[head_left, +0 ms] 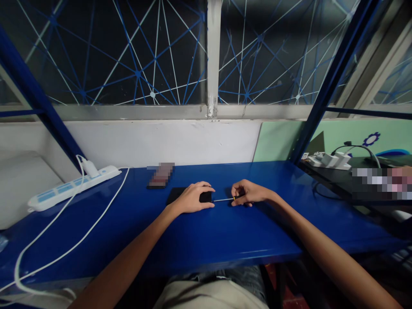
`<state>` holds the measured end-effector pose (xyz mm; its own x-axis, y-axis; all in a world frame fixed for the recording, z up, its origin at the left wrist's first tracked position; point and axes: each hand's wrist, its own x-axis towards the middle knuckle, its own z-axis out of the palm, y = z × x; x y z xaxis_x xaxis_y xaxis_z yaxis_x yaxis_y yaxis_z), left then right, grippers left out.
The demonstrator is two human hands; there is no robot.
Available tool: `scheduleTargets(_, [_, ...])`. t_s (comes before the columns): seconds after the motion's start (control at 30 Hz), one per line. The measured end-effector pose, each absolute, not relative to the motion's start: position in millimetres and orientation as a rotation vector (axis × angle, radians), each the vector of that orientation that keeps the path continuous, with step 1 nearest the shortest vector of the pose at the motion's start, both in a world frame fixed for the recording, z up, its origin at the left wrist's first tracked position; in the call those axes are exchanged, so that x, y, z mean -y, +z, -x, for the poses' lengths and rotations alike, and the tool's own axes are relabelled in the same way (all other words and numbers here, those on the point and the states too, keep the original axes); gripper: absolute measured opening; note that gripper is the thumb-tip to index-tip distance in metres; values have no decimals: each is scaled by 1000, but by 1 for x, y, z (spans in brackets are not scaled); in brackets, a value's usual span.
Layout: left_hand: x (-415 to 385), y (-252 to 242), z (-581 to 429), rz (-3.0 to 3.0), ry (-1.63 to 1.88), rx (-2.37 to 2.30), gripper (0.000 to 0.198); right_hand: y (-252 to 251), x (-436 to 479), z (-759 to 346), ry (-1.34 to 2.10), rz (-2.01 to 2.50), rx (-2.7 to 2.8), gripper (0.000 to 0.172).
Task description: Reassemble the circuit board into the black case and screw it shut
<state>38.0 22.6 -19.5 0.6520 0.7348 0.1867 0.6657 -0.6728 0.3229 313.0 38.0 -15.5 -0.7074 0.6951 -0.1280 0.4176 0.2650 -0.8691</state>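
Note:
A flat black rectangular object (175, 194) lies on the blue table; its kind I cannot make out. My left hand (193, 198) is over it, with thumb and fingers curved round its right part and gripping it. In my right hand (246, 193) is a screwdriver (223, 200), its handle pinched between the fingers and mostly hidden by them. The thin metal shaft points left, level with the table. Its tip meets the right edge of the black object, between my left thumb and fingertips.
A phone-like slab (162, 175), partly blurred, lies behind my left hand. On the left are a white power strip (75, 189) and a looping white cable (96, 231). The blue table (225, 240) ends at a wall below windows. Chargers (333, 159) stand at right.

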Motion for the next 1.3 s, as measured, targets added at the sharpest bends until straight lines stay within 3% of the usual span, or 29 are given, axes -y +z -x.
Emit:
scheduleTargets(0.3, [-22,-18,-38,-2659,436,-1137,50,-14,-38,-314,1304,970,2381,48])
scheduleTargets(0.47, [-21,-17,-39,-2656,438,-1143,48,-14,-37,-312,1272,999,2335,39])
scheduleTargets(0.73, [-21,-17,-39,-2662,446,-1142,48,-14,-37,-313,1386,1018,2245,40])
scheduleTargets(0.97, [-22,-18,-38,-2646,434,-1142,49,-14,-37,-313,1253,984,2353,49])
scheduleTargets(1.1, [-21,-17,-38,-2647,443,-1138,49,-15,-37,-312,1185,987,2341,39])
scheduleTargets(1.2, [-20,-16,-39,-2645,445,-1137,48,-15,-37,-312,1232,1044,2255,48])
scheduleTargets(1.3, [-20,-16,-39,-2638,448,-1138,48,-15,-37,-313,1368,1065,2230,45])
